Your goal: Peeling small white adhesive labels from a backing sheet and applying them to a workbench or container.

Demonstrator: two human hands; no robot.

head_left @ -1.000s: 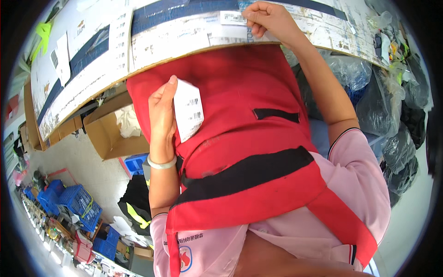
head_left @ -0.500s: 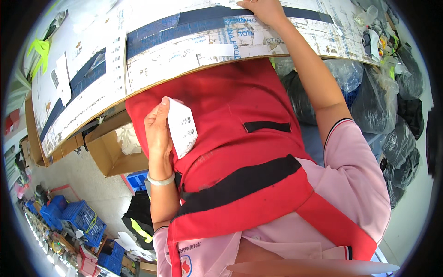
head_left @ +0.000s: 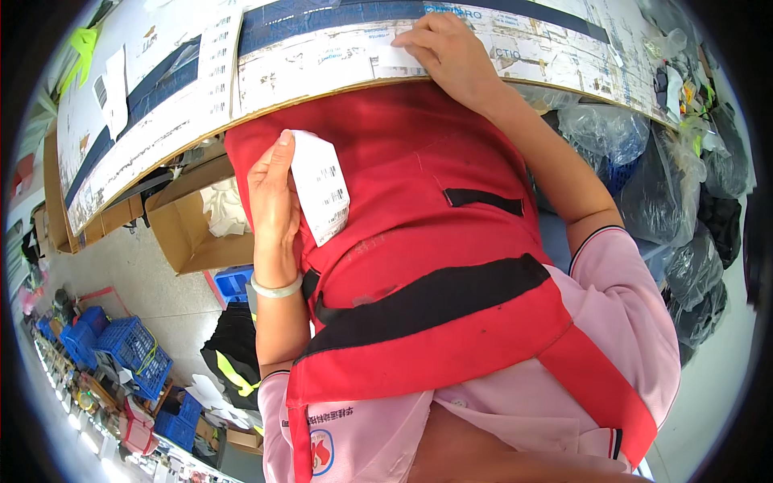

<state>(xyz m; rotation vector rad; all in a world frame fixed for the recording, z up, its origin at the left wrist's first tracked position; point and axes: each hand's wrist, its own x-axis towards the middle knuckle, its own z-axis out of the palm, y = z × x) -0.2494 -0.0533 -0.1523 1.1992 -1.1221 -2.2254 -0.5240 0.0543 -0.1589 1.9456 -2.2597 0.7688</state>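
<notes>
My left hand (head_left: 274,189) is closed on a folded white label strip (head_left: 320,187) printed with small barcodes, held upright in front of my red apron (head_left: 403,177). The thumb presses on its edge. Over the near edge of the worktable (head_left: 306,88) reaches my right hand (head_left: 451,60), its fingers bent and slightly apart. Its fingertips are at a plain white paper strip (head_left: 394,64) lying on the tabletop; whether they press on it is hard to see. Further left on the table lies a long barcode label strip (head_left: 217,68).
Dark tape bands (head_left: 338,18) run across the worn tabletop. A white tag (head_left: 115,92) lies at its left. Below stands an open cardboard box (head_left: 189,241) holding white material. Blue crates (head_left: 133,354) are on the floor at left. Plastic bags (head_left: 652,189) crowd the right side.
My right hand has come back from the far tape band to the plain white strip near the table edge. The left hand keeps its label strip. The whole view has shifted slightly.
</notes>
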